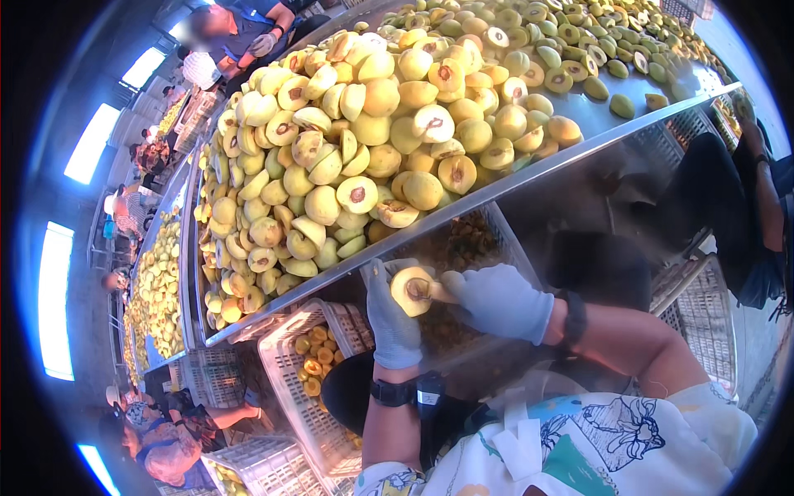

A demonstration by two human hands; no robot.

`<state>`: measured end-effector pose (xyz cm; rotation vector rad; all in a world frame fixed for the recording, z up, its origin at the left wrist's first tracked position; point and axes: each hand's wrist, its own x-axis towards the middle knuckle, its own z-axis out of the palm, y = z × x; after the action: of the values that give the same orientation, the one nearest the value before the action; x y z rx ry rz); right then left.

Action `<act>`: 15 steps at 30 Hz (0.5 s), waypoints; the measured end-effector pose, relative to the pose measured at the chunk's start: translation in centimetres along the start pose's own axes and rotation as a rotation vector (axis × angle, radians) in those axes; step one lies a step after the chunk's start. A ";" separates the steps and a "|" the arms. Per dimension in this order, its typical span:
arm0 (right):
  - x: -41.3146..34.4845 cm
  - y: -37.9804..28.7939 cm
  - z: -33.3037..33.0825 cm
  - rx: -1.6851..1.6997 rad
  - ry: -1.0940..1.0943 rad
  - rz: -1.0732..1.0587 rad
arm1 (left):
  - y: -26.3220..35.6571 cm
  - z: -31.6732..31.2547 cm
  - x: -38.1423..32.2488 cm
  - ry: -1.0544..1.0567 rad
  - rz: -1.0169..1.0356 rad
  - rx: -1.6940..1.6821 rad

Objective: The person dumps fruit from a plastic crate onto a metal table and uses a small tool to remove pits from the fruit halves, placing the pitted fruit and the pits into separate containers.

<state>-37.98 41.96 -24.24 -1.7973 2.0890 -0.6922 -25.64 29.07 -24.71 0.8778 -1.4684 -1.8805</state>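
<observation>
My left hand (392, 332), in a grey work glove, holds a yellow stone-fruit half (402, 304) with its cut face towards my right hand. In my gloved right hand (505, 301) is a small pitting tool (441, 293) with a pale, wood-coloured handle. Its metal tip meets the brown pit hollow; whether the stone is still whole there, I cannot tell. Both hands are just below the raised edge of a metal table (496, 189). On that table lies a large heap of halved yellow fruit (347, 155), many with brown stones showing.
Under my hands, a crate (512, 239) contains dark brown scraps. At my left, a plastic crate (273, 359) holds orange pitted halves (319, 356). Another crate (707, 322) stands at right. Co-workers sit across the table (257, 37), at left (167, 440) and at right (763, 186).
</observation>
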 end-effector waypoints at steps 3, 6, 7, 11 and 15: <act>-0.1 -0.4 0.3 -0.002 -0.069 0.081 | -0.4 0.2 -0.2 0.037 0.042 0.020; -0.3 -0.5 1.5 -0.058 -0.018 0.080 | -0.6 0.6 -0.3 0.079 0.066 0.024; -0.4 -0.5 1.7 -0.039 -0.027 0.094 | -0.6 0.7 -0.3 0.107 0.064 0.023; -0.4 -0.9 1.3 0.098 -0.082 0.099 | -0.4 0.3 -0.3 0.132 0.078 0.120; -0.4 -0.8 1.2 0.082 -0.092 0.117 | -0.4 -0.1 -0.1 0.058 0.112 0.121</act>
<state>-36.61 42.03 -24.86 -1.6184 2.0553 -0.6420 -25.47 29.17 -25.15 0.8792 -1.5754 -1.6867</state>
